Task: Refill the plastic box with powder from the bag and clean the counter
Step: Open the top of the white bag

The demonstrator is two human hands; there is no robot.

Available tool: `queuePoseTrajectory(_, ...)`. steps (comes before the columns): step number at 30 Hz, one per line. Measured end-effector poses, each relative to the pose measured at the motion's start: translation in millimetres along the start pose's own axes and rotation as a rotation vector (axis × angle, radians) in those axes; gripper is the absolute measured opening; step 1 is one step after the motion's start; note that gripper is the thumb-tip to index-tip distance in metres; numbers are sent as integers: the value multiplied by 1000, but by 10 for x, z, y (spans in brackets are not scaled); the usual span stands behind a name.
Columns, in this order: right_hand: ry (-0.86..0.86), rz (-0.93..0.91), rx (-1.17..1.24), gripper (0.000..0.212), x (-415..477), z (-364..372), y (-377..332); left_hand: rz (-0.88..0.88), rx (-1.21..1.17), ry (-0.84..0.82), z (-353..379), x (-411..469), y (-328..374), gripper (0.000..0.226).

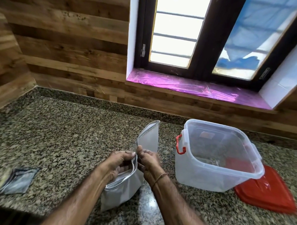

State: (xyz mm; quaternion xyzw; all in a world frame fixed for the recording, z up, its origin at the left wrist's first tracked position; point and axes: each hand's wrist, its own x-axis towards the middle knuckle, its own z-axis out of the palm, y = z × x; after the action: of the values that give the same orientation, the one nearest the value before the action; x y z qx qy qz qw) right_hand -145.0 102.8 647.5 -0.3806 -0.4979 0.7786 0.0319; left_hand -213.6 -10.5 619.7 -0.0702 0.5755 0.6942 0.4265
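Note:
A white zip bag (pixel 123 192) stands on the speckled granite counter (pixel 65 133) in front of me. My left hand (pixel 120 164) and my right hand (pixel 149 162) each pinch one side of its top edge, and the mouth is partly pulled apart. The far end of the bag's top sticks up. To the right stands a clear plastic box (pixel 216 157) with a red side clasp, lid off, almost nothing inside. Its red lid (pixel 267 192) lies flat on the counter behind and to the right of the box.
A folded grey-blue cloth (pixel 18 181) lies on the counter at the left. Wood-panelled walls meet at the back left corner. A window with a pink-covered sill (pixel 188 87) is above the counter. The counter's front edge runs at lower left.

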Motion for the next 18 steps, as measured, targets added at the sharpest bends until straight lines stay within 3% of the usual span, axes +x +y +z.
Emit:
queuePoseTrajectory(6, -39, 18, 160, 28, 8, -103, 91, 62, -41, 132, -93, -112, 125, 16)
queuePoseTrajectory(9, -83, 33, 204, 22, 5, -289, 108, 146, 82, 236, -189, -214, 217, 19)
queuePoseTrajectory(14, -107, -35, -82, 24, 50, -396, -41, 207, 372, 236, -37, -440, 196, 23)
queuePoseTrajectory(18, -143, -85, -244, 25, 174, -429, -102, 219, 676, 332, 13, -576, 151, 33)
